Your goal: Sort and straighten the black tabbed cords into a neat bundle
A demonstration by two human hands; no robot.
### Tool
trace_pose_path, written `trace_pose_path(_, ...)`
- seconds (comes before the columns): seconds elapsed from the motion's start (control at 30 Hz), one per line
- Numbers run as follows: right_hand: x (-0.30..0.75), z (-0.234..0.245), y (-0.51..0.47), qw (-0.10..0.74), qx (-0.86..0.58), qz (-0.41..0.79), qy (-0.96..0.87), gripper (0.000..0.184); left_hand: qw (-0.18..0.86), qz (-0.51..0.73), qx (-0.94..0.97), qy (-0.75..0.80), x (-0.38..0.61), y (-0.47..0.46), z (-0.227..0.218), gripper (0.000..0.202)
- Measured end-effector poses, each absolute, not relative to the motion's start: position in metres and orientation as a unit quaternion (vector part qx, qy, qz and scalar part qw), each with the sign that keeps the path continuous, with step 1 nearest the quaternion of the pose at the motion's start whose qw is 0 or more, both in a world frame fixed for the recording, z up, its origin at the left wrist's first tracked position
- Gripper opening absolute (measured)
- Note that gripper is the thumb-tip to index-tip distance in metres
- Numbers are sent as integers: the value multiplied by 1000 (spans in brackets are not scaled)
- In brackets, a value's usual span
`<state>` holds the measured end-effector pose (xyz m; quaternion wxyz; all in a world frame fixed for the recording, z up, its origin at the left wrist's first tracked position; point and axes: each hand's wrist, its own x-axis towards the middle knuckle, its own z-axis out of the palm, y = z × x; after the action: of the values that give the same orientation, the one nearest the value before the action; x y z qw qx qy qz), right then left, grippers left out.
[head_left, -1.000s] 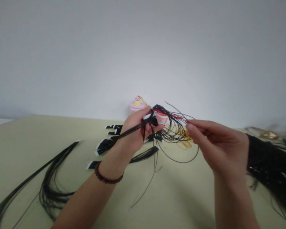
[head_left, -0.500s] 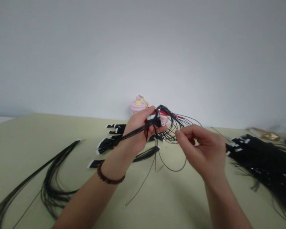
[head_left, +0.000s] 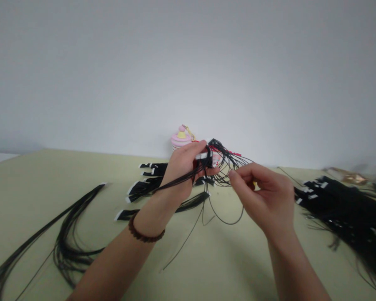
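My left hand (head_left: 188,167) is closed round a bundle of thin black cords (head_left: 221,177). Some of the cords trail back over my left wrist; others fan out in loops to the right. A white strip (head_left: 202,156) and a piece with white and pink patches show at the fingers. Thumb and forefinger of my right hand (head_left: 265,192) are pinched together at the right side of the loops, on a thin black cord (head_left: 227,223) that hangs in a curve below. The pinched part itself is mostly hidden by the fingers.
Several black cord bundles with white ends (head_left: 133,190) lie behind my left forearm. A long bundle (head_left: 62,242) curves at the left. A black pile (head_left: 347,213) covers the right side. A pink and yellow cupcake-shaped trinket (head_left: 181,138) stands by the wall.
The bundle in my left hand has turned slightly, so more of the white strip and the pink-patched piece shows. My right hand has shifted a little to the left, still pinched.
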<state>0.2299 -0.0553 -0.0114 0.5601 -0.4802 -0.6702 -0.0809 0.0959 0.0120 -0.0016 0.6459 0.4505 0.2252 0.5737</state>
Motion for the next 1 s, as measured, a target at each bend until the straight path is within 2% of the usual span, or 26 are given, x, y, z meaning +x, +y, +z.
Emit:
trace_pose_path(0.27, 229, -10, -53, 584, -453, -104, -666, 13, 605, 595, 485, 211, 99, 11, -5, 17)
trace_pose_path(0.43, 227, -13, -49, 590, -454, -81, -663, 5, 604, 555, 530, 213, 97, 7, -2, 17)
trace_pose_path(1.0, 226, -13, -50, 591, -471, -103, -647, 13, 599, 527, 556, 232, 97, 9, -2, 19)
